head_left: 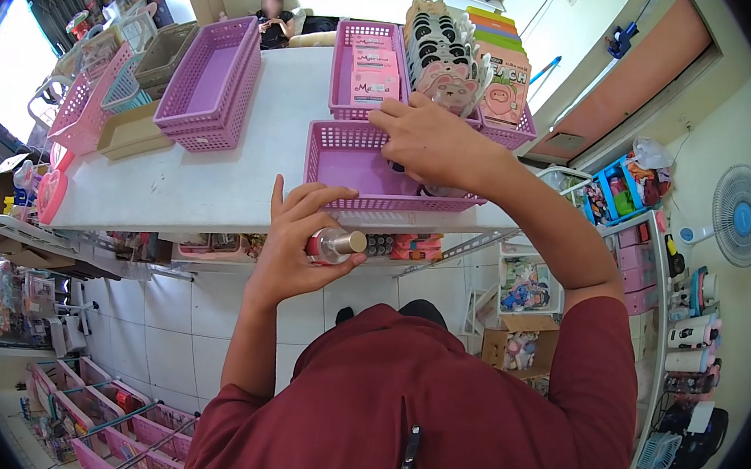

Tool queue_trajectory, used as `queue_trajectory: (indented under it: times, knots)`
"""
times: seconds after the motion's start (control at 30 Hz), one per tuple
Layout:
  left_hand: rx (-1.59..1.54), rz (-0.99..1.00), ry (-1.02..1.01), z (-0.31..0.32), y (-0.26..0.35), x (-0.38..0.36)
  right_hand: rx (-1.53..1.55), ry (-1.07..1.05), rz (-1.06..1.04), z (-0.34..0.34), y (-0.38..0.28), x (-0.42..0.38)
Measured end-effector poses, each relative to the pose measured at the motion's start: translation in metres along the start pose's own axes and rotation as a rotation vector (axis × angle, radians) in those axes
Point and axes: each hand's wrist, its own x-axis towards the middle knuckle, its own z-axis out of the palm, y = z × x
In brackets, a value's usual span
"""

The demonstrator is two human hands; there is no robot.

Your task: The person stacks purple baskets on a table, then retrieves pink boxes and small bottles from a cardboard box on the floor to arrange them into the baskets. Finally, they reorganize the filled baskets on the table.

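My left hand (299, 246) is wrapped round a small clear bottle (335, 245) with a gold cap, just in front of the table's edge. Its raised fingers are close to the front rim of a purple basket (330, 197). Over the right part of that basket, my right hand (432, 146) reaches down with bent fingers. A bit of something dark shows beneath those fingers, too covered to name. Behind the right hand, another purple basket (343, 71) holds pink boxes (374, 72). Next to these stand panda- and bear-faced items (444, 62) and colourful packets (503, 80).
Stacked purple baskets (219, 87), a beige tray (134, 131) and a pink basket (92, 107) stand at the left of the white table (274, 118). A person (274, 22) is beyond it. Shelves with goods and a fan (743, 216) line the right.
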Motion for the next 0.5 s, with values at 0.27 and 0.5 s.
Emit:
queue_trajectory:
  times: [0.27, 0.5]
  knots:
    - [-0.078, 0.049, 0.132, -0.015, 0.023, 0.020, 0.898, 0.287, -0.127, -0.072, -0.004, -0.029]
    - [-0.037, 0.128, 0.119, -0.022, 0.021, 0.084, 0.688, 0.434, -0.179, -0.078, -0.010, -0.012]
